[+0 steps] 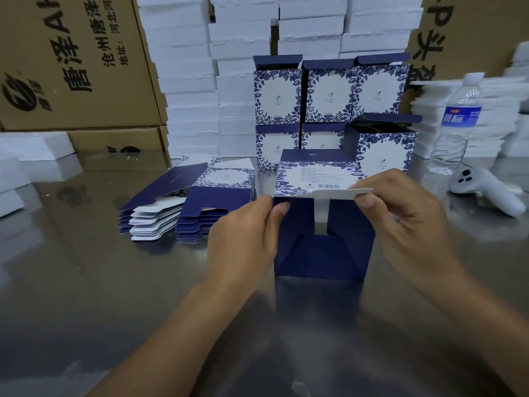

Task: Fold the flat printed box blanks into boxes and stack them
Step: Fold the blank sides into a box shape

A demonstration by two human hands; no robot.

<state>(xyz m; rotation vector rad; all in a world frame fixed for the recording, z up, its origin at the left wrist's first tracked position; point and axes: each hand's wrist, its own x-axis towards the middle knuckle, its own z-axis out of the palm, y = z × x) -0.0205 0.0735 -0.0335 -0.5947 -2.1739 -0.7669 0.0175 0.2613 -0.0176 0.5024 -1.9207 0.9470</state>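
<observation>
The half-folded box [323,253] stands upright near the middle of the table [86,282], its plain dark blue card side facing the camera and its end flaps partly tucked, leaving a notch-shaped gap. Its printed panel, with blue leaf pattern, small text and a barcode, tips back at the top. A white-backed flap juts forward from that panel, and both hands are on it. The left hand [243,233] pinches the flap's left corner between thumb and forefinger. The right hand [406,213] pinches its right end, the other fingers curled beneath. To the left of the box lies a fanned pile of flat blanks [183,202], dark blue and white with cut tabs. Toward the far edge, finished boxes [329,96] are stacked in two rows, top flaps raised; the nearest one on the right shows a dark blue inside. Toward the right edge stand a clear plastic water bottle [455,124] with a blue label and a white controller [486,190]. The table is smooth, reflective metal. Behind it rise stacks of white boxes [186,81] and brown cartons [71,53].
</observation>
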